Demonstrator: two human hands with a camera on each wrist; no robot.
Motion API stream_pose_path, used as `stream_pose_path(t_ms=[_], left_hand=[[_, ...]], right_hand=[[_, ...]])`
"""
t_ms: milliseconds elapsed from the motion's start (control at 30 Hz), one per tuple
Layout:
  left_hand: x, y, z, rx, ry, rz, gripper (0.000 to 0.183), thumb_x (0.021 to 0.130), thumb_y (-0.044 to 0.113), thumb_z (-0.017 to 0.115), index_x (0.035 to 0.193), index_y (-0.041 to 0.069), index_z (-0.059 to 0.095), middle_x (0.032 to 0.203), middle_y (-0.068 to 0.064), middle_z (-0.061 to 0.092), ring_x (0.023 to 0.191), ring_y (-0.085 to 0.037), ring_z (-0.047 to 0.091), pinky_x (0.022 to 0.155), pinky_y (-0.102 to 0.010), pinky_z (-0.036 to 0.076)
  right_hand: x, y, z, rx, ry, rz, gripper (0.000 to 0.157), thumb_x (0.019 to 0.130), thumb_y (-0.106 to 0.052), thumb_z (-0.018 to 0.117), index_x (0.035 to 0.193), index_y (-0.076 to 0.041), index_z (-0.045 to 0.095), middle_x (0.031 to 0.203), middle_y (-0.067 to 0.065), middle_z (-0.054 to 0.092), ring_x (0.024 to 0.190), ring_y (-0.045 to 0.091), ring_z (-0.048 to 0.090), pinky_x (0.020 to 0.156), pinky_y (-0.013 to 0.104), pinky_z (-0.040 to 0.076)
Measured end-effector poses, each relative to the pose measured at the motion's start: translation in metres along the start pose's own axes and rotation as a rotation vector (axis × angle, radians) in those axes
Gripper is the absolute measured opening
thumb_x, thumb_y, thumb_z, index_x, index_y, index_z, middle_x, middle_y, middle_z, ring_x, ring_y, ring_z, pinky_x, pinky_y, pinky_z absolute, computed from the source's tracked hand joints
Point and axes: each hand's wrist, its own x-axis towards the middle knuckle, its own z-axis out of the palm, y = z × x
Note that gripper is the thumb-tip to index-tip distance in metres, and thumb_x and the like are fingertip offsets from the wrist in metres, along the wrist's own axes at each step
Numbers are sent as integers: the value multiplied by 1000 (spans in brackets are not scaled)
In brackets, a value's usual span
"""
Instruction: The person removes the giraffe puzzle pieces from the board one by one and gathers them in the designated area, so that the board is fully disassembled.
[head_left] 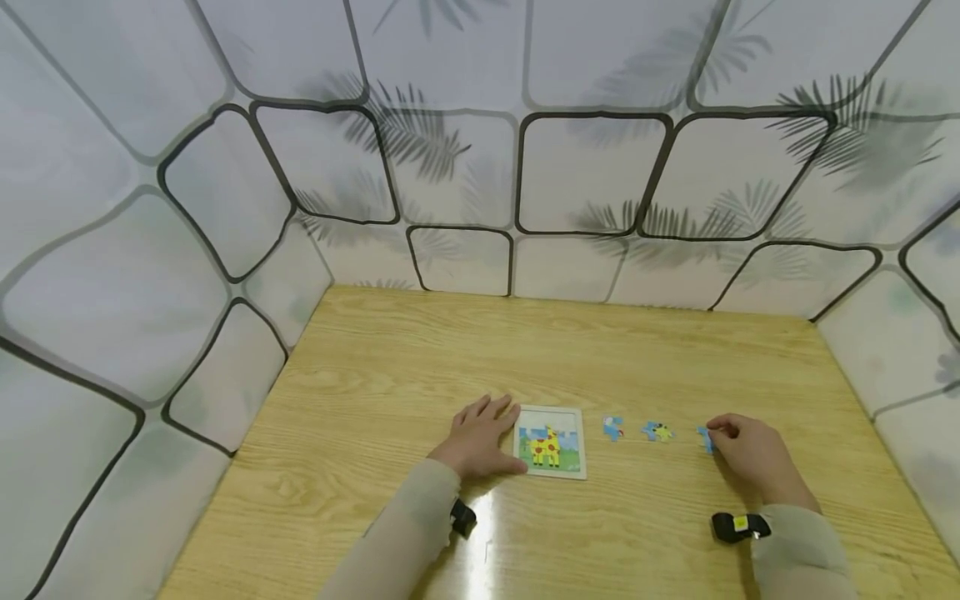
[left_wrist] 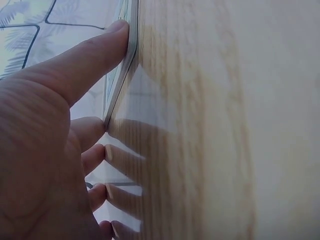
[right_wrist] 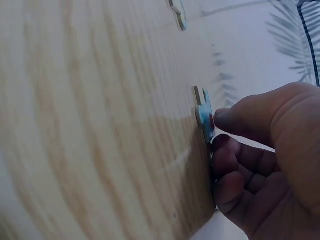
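Note:
A square jigsaw tray (head_left: 582, 447) with a pale rim lies on the table. Its lower part shows a yellow giraffe (head_left: 545, 448) with red spots, and its upper strip is bare white. My left hand (head_left: 478, 439) rests at the tray's left side, fingers spread, with the thumb (left_wrist: 102, 47) on the edge. Further right, my right hand (head_left: 756, 457) pinches a blue puzzle piece (head_left: 705, 439) between thumb and curled fingers, low at the tabletop. The right wrist view shows that piece (right_wrist: 204, 116) edge-on, with a red patch by the thumb tip.
Between the tray and my right hand lie two loose pieces: a blue, white and red one (head_left: 612, 428) and a blue one with a yellow-green patch (head_left: 658, 431). The wooden table (head_left: 465, 350) is bounded by pale patterned walls (head_left: 465, 192) at the back and both sides.

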Motion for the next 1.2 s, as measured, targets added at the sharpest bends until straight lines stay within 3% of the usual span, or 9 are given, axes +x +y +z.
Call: stream_pose_path(t_ms=[133,267,533,667,900,1067,1200], left_hand=[[-1,1,1,-9,-10,7,97,87,61,70,162,23,24,169,1,13,155,-31,4,122,-54,8],[-1,2,3,-12,-18,15,96,87,61,70,162,22,24,169,1,13,155,-31,4,121,-55,8],[-1,4,0,-14,-4,6,97,86,61,71,162,21,25,169,0,14,155,-31,5,122,-53,9],[-1,4,-1,-19,-2,2,96,86,60,71,162,21,25,169,0,14,155,-31,6,121,-53,9],[-1,2,0,-4,4,-16,96,86,62,70,161,22,26,169,1,15,155,-31,6,121,-54,10],[-1,1,-1,-10,5,-6,95,86,61,70,161,22,27,169,0,15,155,-32,6,122,-54,9],[0,0,-1,-17,7,0,95,87,60,71,161,22,27,169,1,15,155,-32,6,121,-54,9]], right_hand=[[-4,-7,8,61,56,50,34,103,-26,52,112,3,69,93,11,67,81,23,57,68,36,45],[-8,-28,20,144,81,62,39,105,-32,50,114,1,69,97,11,67,83,24,58,70,38,46],[0,-89,53,216,35,-161,22,101,-22,62,106,-6,76,93,2,70,79,14,59,71,35,50],[4,-118,67,217,-37,-273,13,97,-16,68,101,-8,77,88,-3,70,75,10,57,68,32,50],[6,-164,86,258,-202,-360,13,96,-17,67,101,-9,77,76,-9,61,67,8,52,62,26,46],[11,-182,96,238,-252,-419,14,95,-17,68,103,-8,76,70,-9,56,61,6,49,60,26,45],[13,-192,99,233,-284,-417,22,93,-17,70,110,-3,73,68,-7,55,60,7,49,62,26,45]])
